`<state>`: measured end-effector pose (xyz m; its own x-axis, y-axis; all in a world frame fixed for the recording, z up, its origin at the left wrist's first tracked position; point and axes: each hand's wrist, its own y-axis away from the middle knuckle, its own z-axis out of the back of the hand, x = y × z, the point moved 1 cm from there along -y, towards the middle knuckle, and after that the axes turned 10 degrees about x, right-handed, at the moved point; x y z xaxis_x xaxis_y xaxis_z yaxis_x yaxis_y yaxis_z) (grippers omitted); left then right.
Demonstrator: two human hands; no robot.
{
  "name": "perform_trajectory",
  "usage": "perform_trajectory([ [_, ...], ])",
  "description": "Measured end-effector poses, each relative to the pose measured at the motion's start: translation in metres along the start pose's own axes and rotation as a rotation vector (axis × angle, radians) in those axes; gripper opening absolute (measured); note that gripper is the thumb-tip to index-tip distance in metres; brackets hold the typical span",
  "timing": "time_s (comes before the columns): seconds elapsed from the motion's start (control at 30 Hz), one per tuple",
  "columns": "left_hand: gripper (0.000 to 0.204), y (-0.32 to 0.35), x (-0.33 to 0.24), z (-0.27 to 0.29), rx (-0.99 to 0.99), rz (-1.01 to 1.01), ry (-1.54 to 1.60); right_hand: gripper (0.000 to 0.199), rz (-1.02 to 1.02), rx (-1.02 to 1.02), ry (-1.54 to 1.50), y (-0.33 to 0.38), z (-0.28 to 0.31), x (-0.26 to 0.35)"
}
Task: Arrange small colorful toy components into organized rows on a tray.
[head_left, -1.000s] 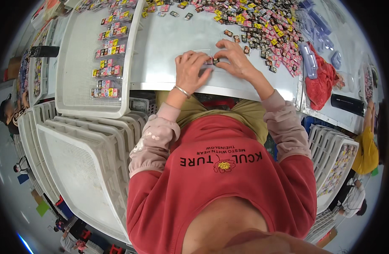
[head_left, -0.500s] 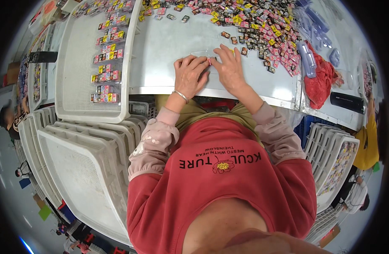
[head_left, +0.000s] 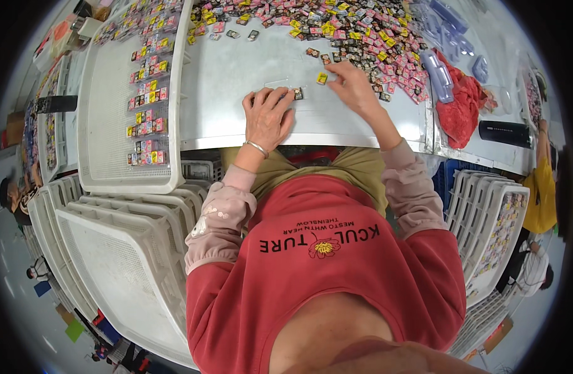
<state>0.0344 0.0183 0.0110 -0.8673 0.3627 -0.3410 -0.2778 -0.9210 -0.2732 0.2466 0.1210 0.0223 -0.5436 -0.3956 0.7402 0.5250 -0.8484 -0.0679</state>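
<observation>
On the pale tabletop [head_left: 218, 93], the right hand [head_left: 356, 92] has parted from the left hand [head_left: 268, 117], spreading beside a yellow box [head_left: 322, 78]. The left, grip unclear, alone attends a dark box [head_left: 298, 93].

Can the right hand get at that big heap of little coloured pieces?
Probably yes: the heap of pieces spreads on the table just beyond the right hand, and nothing seems to block the way.

I count two hands [head_left: 268, 118] [head_left: 354, 90] here, one bracelet [head_left: 256, 148], one red cloth [head_left: 458, 111], one counter [head_left: 221, 93], and small blocks [head_left: 386, 56] too many to number.
</observation>
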Motion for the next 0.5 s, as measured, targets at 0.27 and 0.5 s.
perform_trajectory([
  [0.27, 0.041, 0.001, 0.0, 0.002, -0.067, -0.02, 0.002, 0.025, -0.011, 0.029, 0.103, -0.003, -0.014, 0.005],
  [0.5, 0.038, -0.005, -0.004, 0.003, 0.026, -0.098, 0.026, 0.019, 0.265, 0.187, 0.069, -0.012, -0.02, 0.025],
])
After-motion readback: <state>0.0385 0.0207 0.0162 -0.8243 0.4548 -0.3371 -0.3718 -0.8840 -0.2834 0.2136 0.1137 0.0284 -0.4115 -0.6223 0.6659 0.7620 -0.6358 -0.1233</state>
